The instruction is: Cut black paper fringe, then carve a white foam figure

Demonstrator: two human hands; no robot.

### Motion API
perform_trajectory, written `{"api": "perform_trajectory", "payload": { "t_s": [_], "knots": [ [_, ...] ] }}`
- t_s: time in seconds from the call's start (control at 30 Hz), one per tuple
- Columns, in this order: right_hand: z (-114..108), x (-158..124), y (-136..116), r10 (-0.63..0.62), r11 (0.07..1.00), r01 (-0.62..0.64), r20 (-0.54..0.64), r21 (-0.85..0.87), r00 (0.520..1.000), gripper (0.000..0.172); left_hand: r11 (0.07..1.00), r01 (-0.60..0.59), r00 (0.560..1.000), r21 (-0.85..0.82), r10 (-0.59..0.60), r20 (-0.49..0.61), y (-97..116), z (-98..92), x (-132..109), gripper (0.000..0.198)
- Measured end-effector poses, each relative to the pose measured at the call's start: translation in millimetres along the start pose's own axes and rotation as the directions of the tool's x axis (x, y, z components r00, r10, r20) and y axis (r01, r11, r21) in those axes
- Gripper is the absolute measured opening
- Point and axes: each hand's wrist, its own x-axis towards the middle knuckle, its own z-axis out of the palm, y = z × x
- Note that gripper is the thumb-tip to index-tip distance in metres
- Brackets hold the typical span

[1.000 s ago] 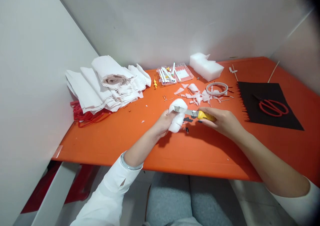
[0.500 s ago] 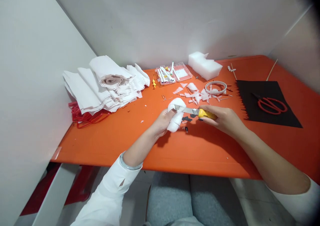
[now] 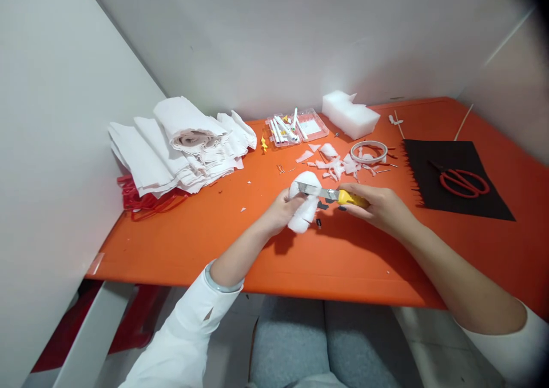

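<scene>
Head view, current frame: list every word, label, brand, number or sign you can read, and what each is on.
No text is readable.
White markers: any print is too small to read.
Clear plastic case: any lettering is too blurred to read.
Yellow utility knife: no legible brand or number.

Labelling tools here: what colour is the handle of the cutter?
The cutter's handle is yellow, seen best in the head view.

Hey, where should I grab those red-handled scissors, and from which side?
Probably by the red handle loops, from your right: the scissors lie on the black sheet, loops toward the right, dark blades pointing left and away from you. Your right hand would first need to release the yellow utility knife.
</scene>
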Motion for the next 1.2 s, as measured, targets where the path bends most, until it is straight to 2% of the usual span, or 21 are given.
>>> {"api": "perform_trajectory", "payload": {
  "t_s": [0.1, 0.2, 0.3, 0.4, 0.5, 0.67, 0.9, 1.07, 1.2],
  "knots": [
    [-1, 1, -3, -0.006, 1.0, 0.006, 0.038, 0.003, 0.999, 0.03, 0.999, 0.037, 0.998, -0.017, -0.036, 0.055, -2, 2.1, -2, 0.039],
    [-2, 1, -3, 0.001, 1.0, -0.001, 0.007, -0.006, 1.0, 0.032, 0.998, 0.023, 0.995, -0.063, -0.017, 0.102, 1, 2.1, 0, 0.041],
    [-3, 0, -1, 0.002, 1.0, -0.003, -0.025, -0.023, 1.0, 0.034, 0.998, -0.002, 0.996, -0.062, 0.008, 0.093, 5, -0.3, 2, 0.04],
    [-3, 0, -1, -0.011, 1.0, 0.011, 0.006, -0.027, 1.0, 0.03, 1.0, 0.025, 0.996, 0.005, -0.026, 0.09, 3, -2.7, 2, 0.039],
    [-1, 0, -3, -0.019, 1.0, 0.019, 0.042, -0.009, 0.999, 0.028, 0.997, 0.031, 0.999, 0.076, -0.034, 0.04, 0, -3.4, 0, 0.036],
    [-2, 0, -1, -0.005, 1.0, 0.005, 0.033, 0.0, 0.999, 0.031, 1.0, 0.003, 0.985, 0.005, -0.004, 0.17, 2, -4.2, 1, 0.037],
    [-2, 0, -3, -0.052, 0.999, 0.052, 0.028, -0.001, 0.998, 0.029, 0.989, 0.042, 0.987, 0.139, -0.063, 0.15, 0, -10.4, -1, 0.037],
    [-4, 0, -1, -0.018, 1.0, 0.018, -0.007, -0.013, 1.0, 0.03, 0.999, -0.014, 0.982, 0.042, 0.006, 0.189, 4, -9.8, -1, 0.043],
    [-4, 0, -1, -0.023, 1.0, 0.023, 0.017, -0.005, 1.0, 0.029, 0.997, 0.03, 0.979, 0.075, -0.044, 0.199, 3, -9.6, -2, 0.044]
  ]
}}
